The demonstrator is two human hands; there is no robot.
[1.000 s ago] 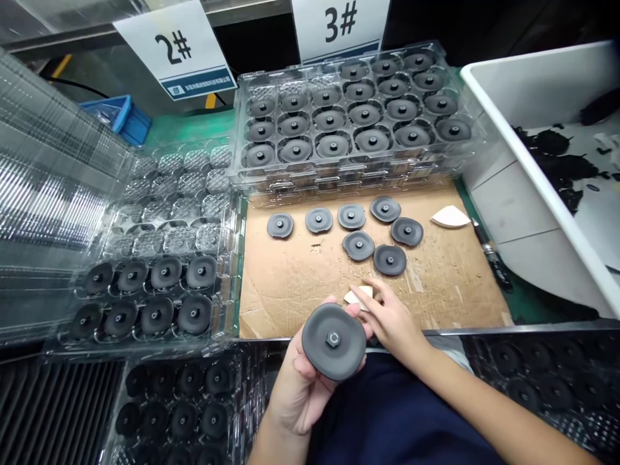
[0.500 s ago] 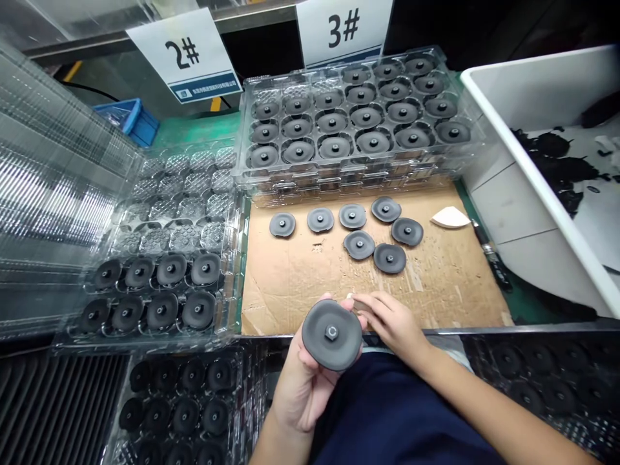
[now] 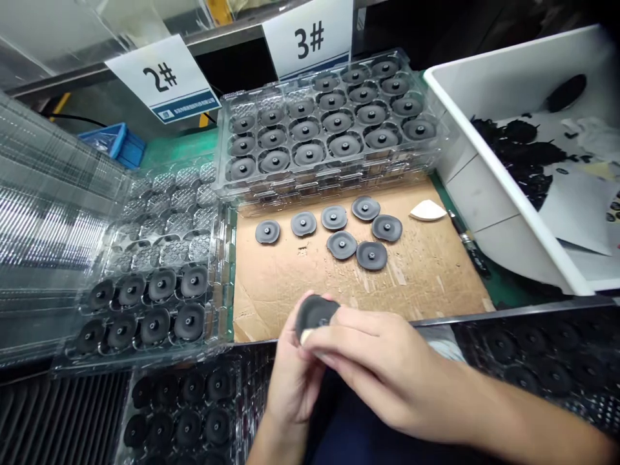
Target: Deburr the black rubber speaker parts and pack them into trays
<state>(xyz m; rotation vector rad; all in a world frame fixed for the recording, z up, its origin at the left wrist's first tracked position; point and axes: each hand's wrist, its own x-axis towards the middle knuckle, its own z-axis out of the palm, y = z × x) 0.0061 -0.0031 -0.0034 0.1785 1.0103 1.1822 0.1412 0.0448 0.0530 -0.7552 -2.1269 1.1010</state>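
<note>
Between left hand [image 3: 292,387], right hand [image 3: 387,365]: round matte rubber disc [image 3: 316,315]

Seven rubber discs [image 3: 341,245] on the cardboard sheet [image 3: 421,290], one disc [image 3: 314,315] between the left hand [image 3: 293,387] and right hand [image 3: 382,365], two numbered signs [image 3: 162,77].

A factory workstation, shown by numbered station signs [image 3: 307,39] and stacked clear trays [image 3: 310,179] of dark discs [image 3: 341,245].

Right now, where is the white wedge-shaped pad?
In the head view, the white pad lies at the far right of the cardboard sheet, right of the dark rubber discs, beside a black-handled tool.
</note>
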